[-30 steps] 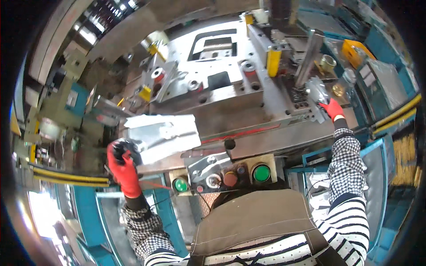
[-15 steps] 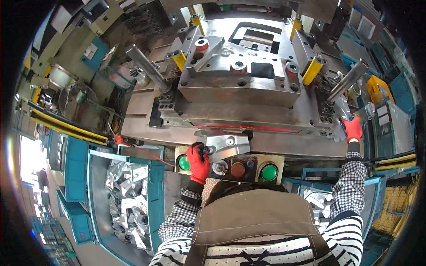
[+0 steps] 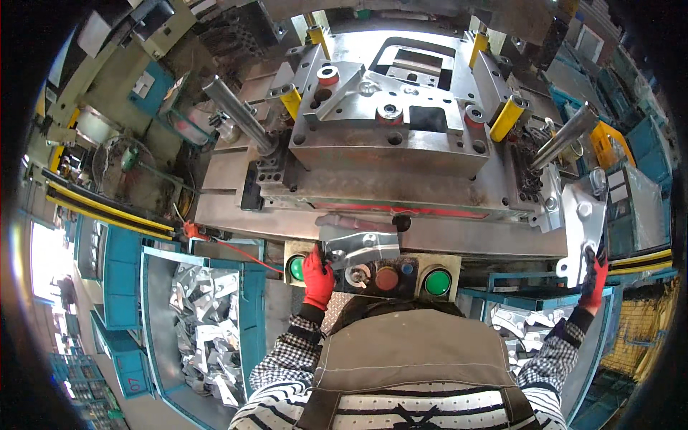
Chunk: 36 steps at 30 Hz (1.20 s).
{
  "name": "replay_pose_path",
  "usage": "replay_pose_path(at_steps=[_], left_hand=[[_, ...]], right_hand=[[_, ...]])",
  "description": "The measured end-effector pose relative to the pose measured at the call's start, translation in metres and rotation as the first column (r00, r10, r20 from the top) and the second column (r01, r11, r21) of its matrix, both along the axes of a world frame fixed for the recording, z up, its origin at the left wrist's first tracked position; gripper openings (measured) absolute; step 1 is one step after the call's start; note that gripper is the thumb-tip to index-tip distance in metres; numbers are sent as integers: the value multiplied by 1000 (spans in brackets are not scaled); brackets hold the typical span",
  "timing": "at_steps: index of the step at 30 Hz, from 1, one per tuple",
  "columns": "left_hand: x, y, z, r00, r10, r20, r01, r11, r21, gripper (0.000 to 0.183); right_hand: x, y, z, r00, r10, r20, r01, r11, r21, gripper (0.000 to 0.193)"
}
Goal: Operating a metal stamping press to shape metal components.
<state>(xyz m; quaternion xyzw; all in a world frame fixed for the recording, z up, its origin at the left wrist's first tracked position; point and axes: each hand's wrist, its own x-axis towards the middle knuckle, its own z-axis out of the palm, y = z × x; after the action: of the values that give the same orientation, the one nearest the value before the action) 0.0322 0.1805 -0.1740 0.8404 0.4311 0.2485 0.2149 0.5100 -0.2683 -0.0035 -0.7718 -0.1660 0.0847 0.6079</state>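
Observation:
My left hand (image 3: pixel 317 279), in a red and black glove, grips the left end of a stamped sheet-metal part (image 3: pixel 367 244). That part has round holes and hangs over the back of the push-button panel (image 3: pixel 340 278). Off to the right, my right hand (image 3: pixel 595 282) is closed on the lower edge of a longer stamped metal blank (image 3: pixel 582 218), held up on end above the right-hand bin. Another stamped piece (image 3: pixel 550 198) leans by the right corner of the press die (image 3: pixel 390 154). A flat metal piece (image 3: pixel 430 100) lies on top of the die.
Steel guide posts (image 3: pixel 240 115) and yellow posts (image 3: pixel 507 118) rise around the die. A blue bin of metal scrap (image 3: pixel 208 337) stands at the left, and a bin of metal parts (image 3: pixel 534 326) at the right. Yellow-striped bars (image 3: pixel 107 208) flank the press.
My right hand has drawn back toward me from the die's right corner, bringing the long metal blank with it. My left hand and its part have shifted slightly nearer.

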Motion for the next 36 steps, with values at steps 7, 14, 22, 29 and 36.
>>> replay_pose_path(at_steps=[7, 14, 22, 29, 36], left_hand=[[0, -1, -12, 990, -37, 133, 47, 997, -67, 55], [10, 5, 2, 999, -24, 32, 22, 998, 53, 54], [6, 7, 7, 999, -31, -11, 32, 998, 59, 55], [9, 6, 10, 997, -73, -40, 76, 995, 67, 56], [17, 4, 13, 998, -57, 2, 57, 998, 35, 57]], right_hand=[[-83, 129, 68, 985, 165, -41, -161, 983, 83, 60], [-42, 315, 109, 749, 660, 62, -662, 749, 16, 44], [49, 482, 101, 478, 868, 135, -566, 422, -708, 54], [77, 537, 65, 32, 999, 10, -824, 32, -565, 43], [38, 551, 67, 437, 876, -203, -731, 214, -648, 45]])
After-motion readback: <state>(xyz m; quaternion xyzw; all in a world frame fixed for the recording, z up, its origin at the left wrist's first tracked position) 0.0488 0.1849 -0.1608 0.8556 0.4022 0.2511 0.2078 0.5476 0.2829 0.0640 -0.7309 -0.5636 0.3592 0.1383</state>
